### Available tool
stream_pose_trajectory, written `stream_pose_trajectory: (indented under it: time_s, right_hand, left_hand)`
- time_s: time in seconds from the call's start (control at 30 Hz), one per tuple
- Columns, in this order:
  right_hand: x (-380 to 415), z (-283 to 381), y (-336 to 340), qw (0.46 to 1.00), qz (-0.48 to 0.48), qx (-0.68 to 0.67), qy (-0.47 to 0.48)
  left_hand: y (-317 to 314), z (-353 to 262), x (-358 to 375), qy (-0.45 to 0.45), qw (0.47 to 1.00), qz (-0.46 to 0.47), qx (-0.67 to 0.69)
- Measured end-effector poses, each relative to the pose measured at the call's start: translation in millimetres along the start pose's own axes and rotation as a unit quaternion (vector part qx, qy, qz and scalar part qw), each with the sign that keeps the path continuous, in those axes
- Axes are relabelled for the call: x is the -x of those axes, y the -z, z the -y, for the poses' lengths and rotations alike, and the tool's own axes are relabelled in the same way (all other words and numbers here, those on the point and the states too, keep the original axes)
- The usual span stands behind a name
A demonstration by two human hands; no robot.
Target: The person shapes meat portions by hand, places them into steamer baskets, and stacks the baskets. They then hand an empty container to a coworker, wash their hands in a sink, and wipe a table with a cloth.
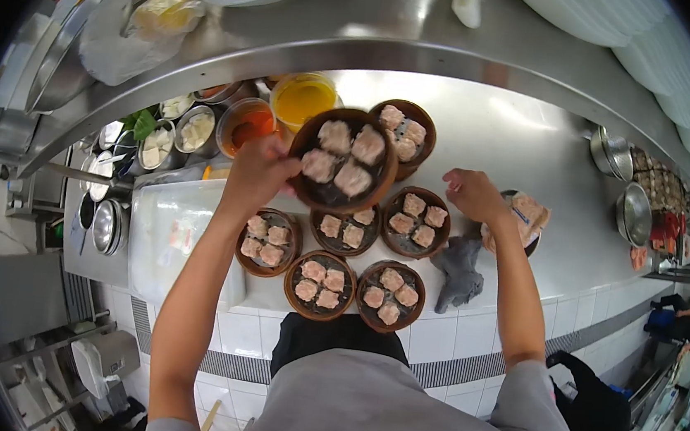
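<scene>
My left hand (262, 166) grips the rim of a round steamer basket (340, 194) holding several pale pink siu mai dumplings (352, 179). This basket is raised above the counter, over part of the others. Holding nothing that I can see, my right hand (475, 196) hovers with loosely bent fingers, apart from each other. Closest to it is a steamer basket (416, 222) filled the same way. Another steamer basket (407, 134) stands behind the raised one. More baskets, such as one steamer basket (320, 286), sit along the front edge.
A grey cloth (459, 272) lies right of the baskets, near a bowl of pink filling (528, 216). Tubs of yellow liquid (304, 102) and orange liquid (247, 125) stand behind my left hand. A white board (185, 233) lies left. A steel shelf (362, 43) with plates overhangs the counter.
</scene>
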State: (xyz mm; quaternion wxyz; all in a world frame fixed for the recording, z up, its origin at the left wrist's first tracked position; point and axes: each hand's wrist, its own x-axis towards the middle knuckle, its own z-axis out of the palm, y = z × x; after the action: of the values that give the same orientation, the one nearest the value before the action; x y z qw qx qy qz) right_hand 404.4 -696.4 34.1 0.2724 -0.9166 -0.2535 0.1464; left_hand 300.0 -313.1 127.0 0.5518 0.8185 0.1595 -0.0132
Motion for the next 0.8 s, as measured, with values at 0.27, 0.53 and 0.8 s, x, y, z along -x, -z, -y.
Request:
stream_pose_trajectory:
  time_s: [0.27,0.53,0.8]
  right_hand:
    - [-11,-5,-9,0.992,0.124,-0.004,-0.018]
    - [-43,-17,-23,0.979,0.193,0.052,0.041]
    - [-12,-9,-7,0.992,0.109,0.014,0.067]
  left_hand:
    - [-87,-52,-86,-0.028,0.996,0.048,-0.065]
    - [-106,-24,-114,-0.015,0.992,0.032,-0.120]
    - [-90,-6,-113,0.003,0.997,0.077,-0.012]
